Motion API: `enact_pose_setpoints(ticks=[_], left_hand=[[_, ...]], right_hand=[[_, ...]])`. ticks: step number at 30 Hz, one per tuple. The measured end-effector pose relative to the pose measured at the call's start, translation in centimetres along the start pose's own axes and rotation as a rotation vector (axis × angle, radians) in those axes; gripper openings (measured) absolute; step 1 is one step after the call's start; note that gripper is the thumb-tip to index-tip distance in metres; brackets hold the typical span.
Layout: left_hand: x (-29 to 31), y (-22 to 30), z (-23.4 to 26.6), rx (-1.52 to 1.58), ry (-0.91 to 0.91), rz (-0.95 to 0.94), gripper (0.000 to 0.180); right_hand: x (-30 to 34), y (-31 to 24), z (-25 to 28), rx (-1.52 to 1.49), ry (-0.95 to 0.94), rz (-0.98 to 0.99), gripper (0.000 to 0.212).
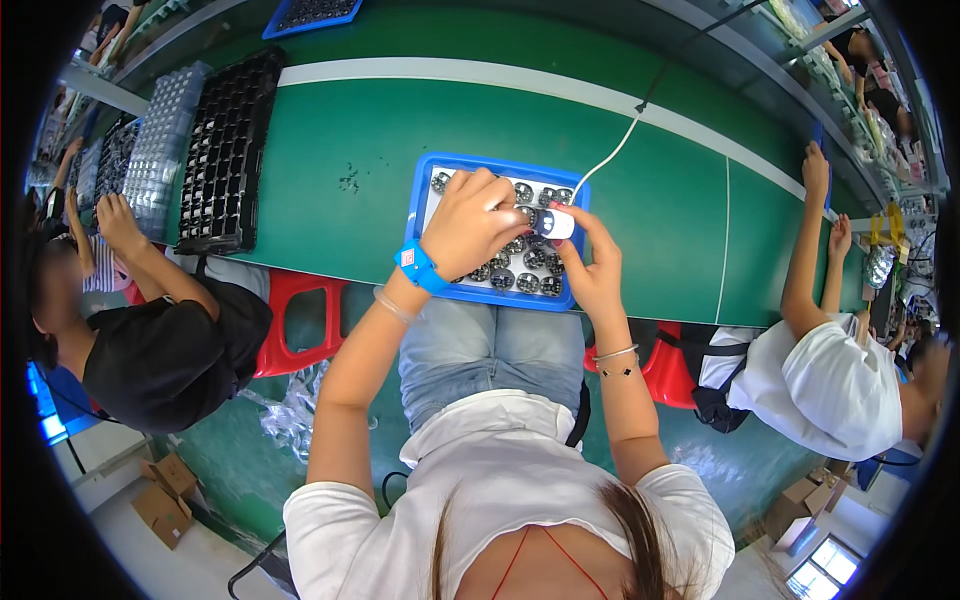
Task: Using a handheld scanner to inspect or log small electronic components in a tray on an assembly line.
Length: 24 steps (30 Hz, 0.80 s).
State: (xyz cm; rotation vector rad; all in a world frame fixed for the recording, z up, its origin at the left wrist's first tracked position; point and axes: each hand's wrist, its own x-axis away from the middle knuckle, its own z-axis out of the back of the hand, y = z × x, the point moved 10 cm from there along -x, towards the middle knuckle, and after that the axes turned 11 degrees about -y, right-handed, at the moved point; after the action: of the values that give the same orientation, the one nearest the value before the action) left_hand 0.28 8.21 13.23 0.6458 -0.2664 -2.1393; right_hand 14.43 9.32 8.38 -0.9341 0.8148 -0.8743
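Note:
A blue tray [418,212] lies at the table's near edge in front of me, holding several shiny dark round parts [502,280] on a white base. Over its right half, my right hand [597,268] grips a small white device [556,225] between thumb and fingers. A white cable [607,158] runs down to that device from the upper right. My left hand [468,222], wearing a blue wrist strap [418,266], is closed in a pinch beside the device. Its fingertips meet a dark part at the device's left end; the fingers partly hide that part.
Left on the green table [345,120] stand a black celled tray [228,150] and clear plastic trays [168,140]. Tiny dark bits [349,180] lie nearby. Another blue tray [312,14] is at the far edge. Co-workers sit left and right, near red stools [300,325].

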Motion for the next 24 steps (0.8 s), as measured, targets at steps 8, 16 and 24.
enact_pose_setpoints(ticks=[8, 16, 24], left_hand=[[-0.2, -0.3, -0.1, -0.073, -0.026, 0.013, 0.01], [0.3, -1.2, -1.5, -0.09, -0.082, 0.083, 0.011], [1.1, 0.8, -2.0, -0.063, -0.127, -0.015, 0.014]], right_hand=[[1.3, 2.8, 1.9, -0.394, 0.254, -0.026, 0.036], [2.9, 1.0, 2.6, -0.295, 0.158, -0.02, 0.035], [3.1, -0.9, 0.3, -0.06, -0.04, 0.023, 0.031]])
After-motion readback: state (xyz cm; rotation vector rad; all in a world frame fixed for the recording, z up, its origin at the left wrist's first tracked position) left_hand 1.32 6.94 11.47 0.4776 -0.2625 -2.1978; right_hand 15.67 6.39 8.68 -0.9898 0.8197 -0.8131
